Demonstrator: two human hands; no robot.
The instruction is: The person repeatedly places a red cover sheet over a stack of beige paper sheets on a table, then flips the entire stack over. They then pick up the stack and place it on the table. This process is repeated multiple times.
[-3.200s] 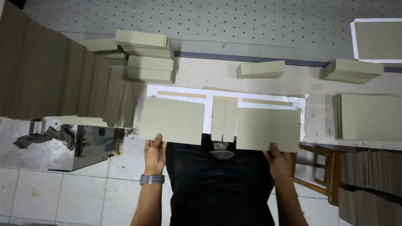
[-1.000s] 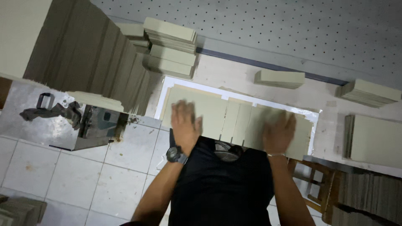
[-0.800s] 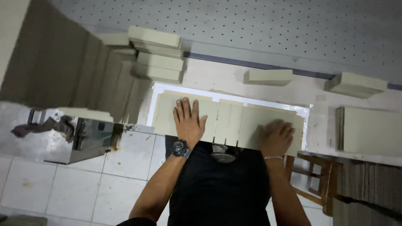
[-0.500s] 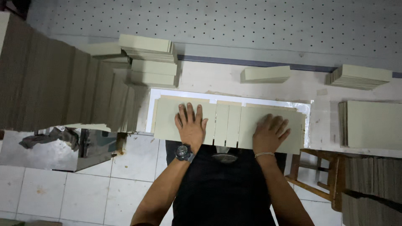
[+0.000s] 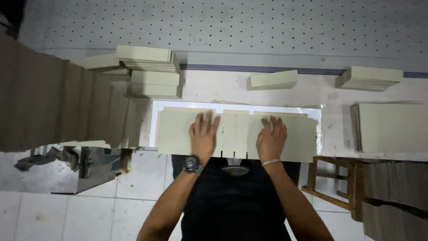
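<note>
Nearest, left hand (image 5: 203,137) and right hand (image 5: 271,138) pressed flat, fingers spread, gripping nothing, on pale green slotted board (image 5: 178,131) atop white sheet (image 5: 154,120) at table edge. Beyond, stacked pale green boards (image 5: 149,71), lone bundle (image 5: 273,79), perforated grey wall (image 5: 249,27).

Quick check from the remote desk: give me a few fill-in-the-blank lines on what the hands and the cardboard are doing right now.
1. Both hands lie ____ on the pale cardboard sheet, palms down.
2. The left hand has a dark ____ on its wrist.
3. The right hand has a thin ____ on its wrist.
4. The wooden stool stands on the person's ____ side.

Missing words: flat; watch; bracelet; right
</note>
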